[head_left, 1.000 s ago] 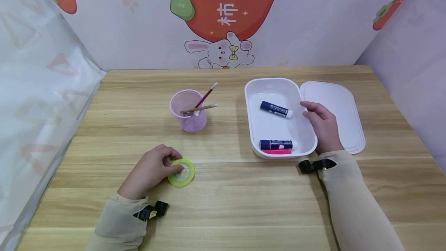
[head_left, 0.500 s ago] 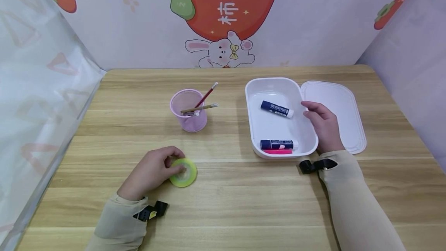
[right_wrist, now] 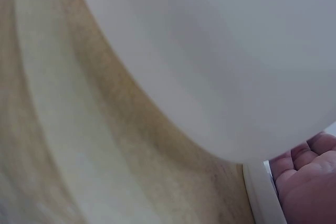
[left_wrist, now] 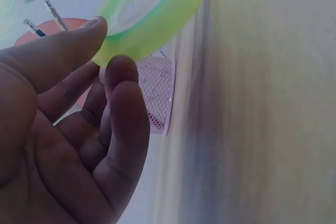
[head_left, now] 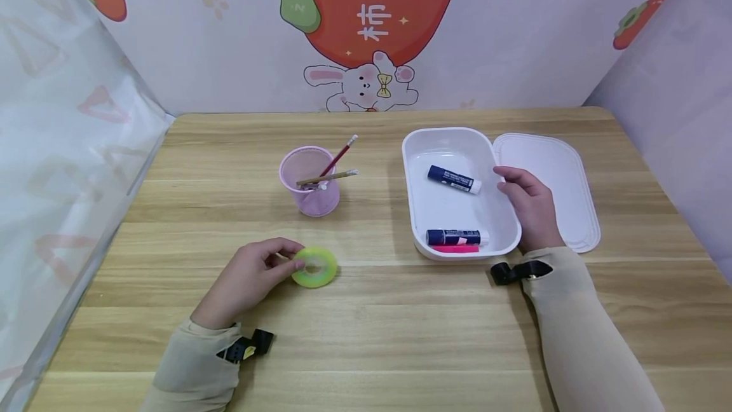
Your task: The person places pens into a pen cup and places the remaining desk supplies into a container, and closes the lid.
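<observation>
My left hand (head_left: pixel 248 281) pinches a yellow-green ring that looks like a roll of tape (head_left: pixel 318 279) between thumb and fingertips, tilted just off the table. In the left wrist view the thumb lies against one face of the tape roll (left_wrist: pixel 176 17). My right hand (head_left: pixel 532 208) holds the right rim of a white plastic box (head_left: pixel 420 212); its thumb and forefinger are at the rim. Inside the box lie two dark blue glue sticks with white ends, one glue stick (head_left: pixel 454 179) toward the back and another glue stick (head_left: pixel 454 237) at the front, beside a pink object (head_left: pixel 455 249).
A pink mesh pen cup (head_left: pixel 318 203) with several pencils (head_left: pixel 340 156) stands behind the left hand. A white lid (head_left: pixel 572 189) lies flat right of the box, partly behind the right hand. Printed cloth hangs behind the wooden table (head_left: pixel 377 336) and along both sides.
My left hand has lifted and tilted the tape roll from the tabletop, shifting it slightly right and away from me. The right hand and the box stay in place.
</observation>
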A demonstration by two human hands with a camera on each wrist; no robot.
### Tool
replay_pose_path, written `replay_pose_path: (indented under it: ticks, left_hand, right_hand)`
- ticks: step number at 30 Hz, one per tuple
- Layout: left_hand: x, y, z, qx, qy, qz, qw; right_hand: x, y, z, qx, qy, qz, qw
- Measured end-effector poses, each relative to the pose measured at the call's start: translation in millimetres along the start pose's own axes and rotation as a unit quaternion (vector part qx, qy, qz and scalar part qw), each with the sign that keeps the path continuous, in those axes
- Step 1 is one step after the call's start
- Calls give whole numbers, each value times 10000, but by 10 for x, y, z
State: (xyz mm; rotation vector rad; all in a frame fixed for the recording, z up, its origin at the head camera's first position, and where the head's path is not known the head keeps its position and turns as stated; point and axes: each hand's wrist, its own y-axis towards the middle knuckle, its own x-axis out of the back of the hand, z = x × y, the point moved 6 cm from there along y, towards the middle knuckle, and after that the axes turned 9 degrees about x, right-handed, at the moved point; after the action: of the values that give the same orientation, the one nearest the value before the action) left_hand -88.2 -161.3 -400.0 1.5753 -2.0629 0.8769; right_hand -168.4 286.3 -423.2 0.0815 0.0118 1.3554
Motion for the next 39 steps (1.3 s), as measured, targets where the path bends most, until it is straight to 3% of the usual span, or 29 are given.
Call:
replay_pose_path:
  ticks: [9,23,33,39]
  left_hand:
    - [-37,-22,-77,23,-737,326,9967]
    - [-54,-26,-334,-282,-1007,328,9940]
    - [-140,38,-523,-880,-596,99,9943]
    - [-179,75,-641,-1047,-534,-64,9930]
  right_hand:
    - [-12,-12,3,99,-59,39,9999]
    - [-4,-2,-29,82,52,54,9999]
    - [-11,-9,-7,97,-69,50,9999]
    - [-2,-7,0,75,-47,62,9999]
